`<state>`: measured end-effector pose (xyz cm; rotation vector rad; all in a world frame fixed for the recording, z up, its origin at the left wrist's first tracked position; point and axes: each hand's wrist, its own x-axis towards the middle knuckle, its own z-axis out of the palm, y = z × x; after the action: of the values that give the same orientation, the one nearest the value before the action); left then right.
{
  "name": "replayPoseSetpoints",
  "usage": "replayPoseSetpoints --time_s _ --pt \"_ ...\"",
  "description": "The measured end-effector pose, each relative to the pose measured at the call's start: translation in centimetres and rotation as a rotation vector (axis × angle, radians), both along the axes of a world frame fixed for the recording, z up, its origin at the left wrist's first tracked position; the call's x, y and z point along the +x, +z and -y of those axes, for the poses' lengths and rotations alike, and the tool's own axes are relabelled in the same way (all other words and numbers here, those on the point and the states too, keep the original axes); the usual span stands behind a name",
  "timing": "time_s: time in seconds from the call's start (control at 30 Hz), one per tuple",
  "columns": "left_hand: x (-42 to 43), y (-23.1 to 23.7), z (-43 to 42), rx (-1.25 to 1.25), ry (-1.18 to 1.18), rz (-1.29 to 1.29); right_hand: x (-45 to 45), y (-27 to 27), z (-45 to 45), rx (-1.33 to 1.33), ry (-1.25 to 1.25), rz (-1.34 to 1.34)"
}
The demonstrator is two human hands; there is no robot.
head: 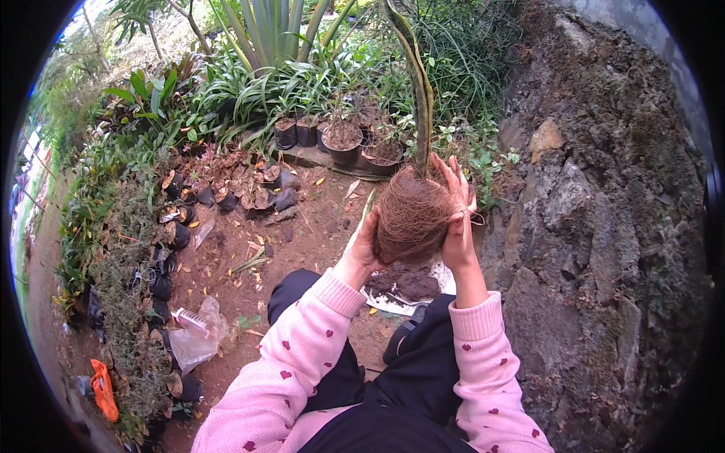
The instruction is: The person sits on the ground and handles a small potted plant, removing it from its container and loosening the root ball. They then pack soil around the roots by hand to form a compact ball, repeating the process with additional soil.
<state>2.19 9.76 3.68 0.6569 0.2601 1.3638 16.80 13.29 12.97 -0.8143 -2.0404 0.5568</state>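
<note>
Between my hands is a rounded root ball wrapped in brown fibre (412, 216), with a tall, narrow snake plant leaf (420, 96) rising from its top. My left hand (369, 242) cups its lower left side. Against its right side lies my right hand (457, 212), fingers raised, with a thin string or strand by the wrist. Below the ball, dark soil (413, 283) lies on a white sheet (391, 304) on the ground. Part of a pale-edged leaf shows behind my left hand.
A rough stone wall (572, 226) stands close on the right. Potted plants (342, 139) line a ledge ahead. Black plant bags (179, 235) edge the bare ground on the left, near a clear plastic bag (201, 337) and an orange bag (103, 390).
</note>
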Motion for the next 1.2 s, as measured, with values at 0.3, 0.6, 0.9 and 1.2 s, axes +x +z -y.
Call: replayPoseSetpoints --time_s 0.3,0.6,0.9,1.2 --pt "1.0 0.8 -0.1 0.01 0.066 0.024 -0.2 -0.7 0.9 0.12 -0.291 -0.331" --pt "0.8 2.0 -1.2 -0.039 0.279 0.061 -0.1 0.6 3.2 0.445 -0.147 -0.275" --pt "0.2 2.6 0.0 0.005 0.235 -0.071 -1.6 -0.7 0.1 -0.063 0.114 -0.26" --pt "-0.9 1.4 0.2 -0.04 0.159 0.055 -2.1 -1.0 0.9 -0.229 -0.059 -0.286"
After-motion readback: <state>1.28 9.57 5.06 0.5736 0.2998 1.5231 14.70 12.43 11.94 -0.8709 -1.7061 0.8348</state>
